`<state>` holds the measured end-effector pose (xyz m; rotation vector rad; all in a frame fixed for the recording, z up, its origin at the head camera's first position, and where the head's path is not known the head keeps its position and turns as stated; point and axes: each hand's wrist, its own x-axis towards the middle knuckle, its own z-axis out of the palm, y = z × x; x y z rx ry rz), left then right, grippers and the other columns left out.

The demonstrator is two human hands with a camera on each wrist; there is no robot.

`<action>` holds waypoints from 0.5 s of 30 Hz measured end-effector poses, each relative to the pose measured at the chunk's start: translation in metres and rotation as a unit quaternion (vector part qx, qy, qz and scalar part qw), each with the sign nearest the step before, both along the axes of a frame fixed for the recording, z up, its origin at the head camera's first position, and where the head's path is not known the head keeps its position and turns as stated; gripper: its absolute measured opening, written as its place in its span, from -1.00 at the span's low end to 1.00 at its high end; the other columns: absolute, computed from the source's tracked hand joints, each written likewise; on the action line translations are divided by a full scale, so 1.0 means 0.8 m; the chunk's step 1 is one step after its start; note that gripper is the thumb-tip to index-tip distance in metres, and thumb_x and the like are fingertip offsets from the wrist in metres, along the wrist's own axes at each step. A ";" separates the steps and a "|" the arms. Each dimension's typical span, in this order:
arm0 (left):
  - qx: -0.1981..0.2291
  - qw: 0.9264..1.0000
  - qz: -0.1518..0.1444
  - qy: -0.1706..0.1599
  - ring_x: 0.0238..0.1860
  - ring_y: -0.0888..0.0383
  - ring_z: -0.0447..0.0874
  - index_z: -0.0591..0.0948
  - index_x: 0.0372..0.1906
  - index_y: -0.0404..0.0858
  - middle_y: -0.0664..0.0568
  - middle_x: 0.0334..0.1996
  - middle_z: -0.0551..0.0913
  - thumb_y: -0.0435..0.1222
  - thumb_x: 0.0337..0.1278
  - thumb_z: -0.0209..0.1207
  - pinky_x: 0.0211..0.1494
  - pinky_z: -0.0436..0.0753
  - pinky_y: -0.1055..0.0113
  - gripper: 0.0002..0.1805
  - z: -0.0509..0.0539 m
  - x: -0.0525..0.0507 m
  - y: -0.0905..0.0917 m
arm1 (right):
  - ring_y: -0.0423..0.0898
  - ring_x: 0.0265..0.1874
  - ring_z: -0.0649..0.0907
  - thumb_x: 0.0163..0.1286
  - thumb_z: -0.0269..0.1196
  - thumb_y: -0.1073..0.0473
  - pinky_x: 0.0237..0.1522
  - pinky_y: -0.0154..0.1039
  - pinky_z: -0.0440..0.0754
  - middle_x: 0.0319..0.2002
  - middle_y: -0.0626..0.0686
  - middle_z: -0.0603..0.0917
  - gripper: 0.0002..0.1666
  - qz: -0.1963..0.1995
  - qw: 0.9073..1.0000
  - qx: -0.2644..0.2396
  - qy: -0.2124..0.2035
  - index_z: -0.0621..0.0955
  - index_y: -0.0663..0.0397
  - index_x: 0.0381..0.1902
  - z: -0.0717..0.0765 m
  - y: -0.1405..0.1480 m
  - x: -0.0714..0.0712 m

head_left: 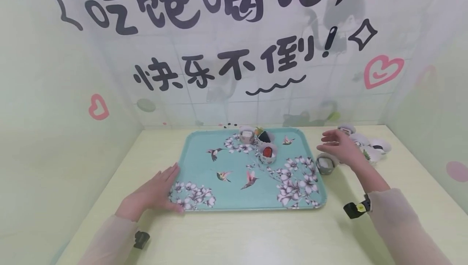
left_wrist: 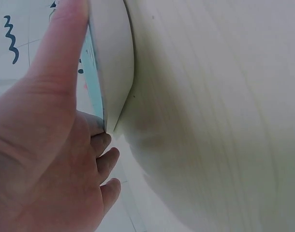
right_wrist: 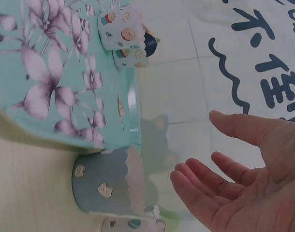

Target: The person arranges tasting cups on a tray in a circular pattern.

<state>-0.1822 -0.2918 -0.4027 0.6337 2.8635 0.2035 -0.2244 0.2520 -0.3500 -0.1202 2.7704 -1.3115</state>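
A blue-green tray with flowers and birds lies on the table. My left hand rests against its front left corner, fingers along the left side and thumb at the front edge; the left wrist view shows the thumb touching the rim. Above the cups at the right, my right hand holds nothing, its fingers loosely bent. Just below it, a grey paper cup with something white inside stands beside the tray's right edge. In the right wrist view that grey cup is apart from the hand.
On the tray's back half stand a cup with white contents, a cup with a red piece and one with a dark triangular piece. Several more filled cups cluster at the right. A lettered wall hanging borders the table's back.
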 end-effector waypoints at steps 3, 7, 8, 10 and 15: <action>0.000 1.000 -0.005 0.002 0.52 -0.41 0.03 0.03 0.50 -0.57 -0.44 0.54 0.01 0.36 -0.39 0.42 0.55 0.12 -0.29 0.50 0.001 0.000 0.001 | 0.40 0.31 0.44 0.48 0.21 0.07 0.27 0.23 0.54 0.30 0.50 0.42 -0.25 -0.004 1.000 0.004 0.006 0.25 0.46 0.39 -0.002 0.008 0.004; 0.001 1.000 -0.008 0.003 0.51 -0.42 0.04 0.03 0.49 -0.58 -0.45 0.53 0.02 0.35 -0.38 0.43 0.54 0.13 -0.31 0.50 0.002 0.000 0.002 | 0.40 0.31 0.45 0.47 0.22 0.04 0.25 0.18 0.58 0.29 0.50 0.43 -0.24 -0.009 1.000 0.009 0.010 0.26 0.46 0.38 -0.006 0.019 0.008; 0.001 1.000 -0.008 0.003 0.52 -0.42 0.03 0.03 0.49 -0.58 -0.45 0.53 0.02 0.34 -0.38 0.43 0.55 0.13 -0.30 0.49 0.002 0.000 0.002 | 0.40 0.31 0.46 0.46 0.23 0.04 0.23 0.14 0.60 0.29 0.49 0.44 -0.24 -0.009 1.000 0.011 0.011 0.26 0.46 0.37 -0.007 0.021 0.009; 0.000 1.000 -0.008 0.004 0.52 -0.42 0.03 0.04 0.49 -0.58 -0.45 0.53 0.02 0.34 -0.38 0.43 0.54 0.13 -0.31 0.49 0.002 0.000 0.002 | 0.39 0.29 0.47 0.45 0.25 0.04 0.16 -0.02 0.66 0.28 0.49 0.45 -0.24 -0.009 1.000 0.015 0.014 0.29 0.45 0.36 -0.009 0.025 0.011; -0.005 1.000 -0.006 0.006 0.52 -0.41 0.03 0.04 0.50 -0.57 -0.44 0.54 0.01 0.36 -0.38 0.42 0.55 0.14 -0.29 0.50 -0.002 -0.001 0.000 | 0.41 0.25 0.50 0.43 0.26 0.10 -0.12 -0.56 0.59 0.24 0.52 0.47 -0.28 -0.004 1.000 0.018 0.022 0.33 0.50 0.32 -0.014 0.034 0.017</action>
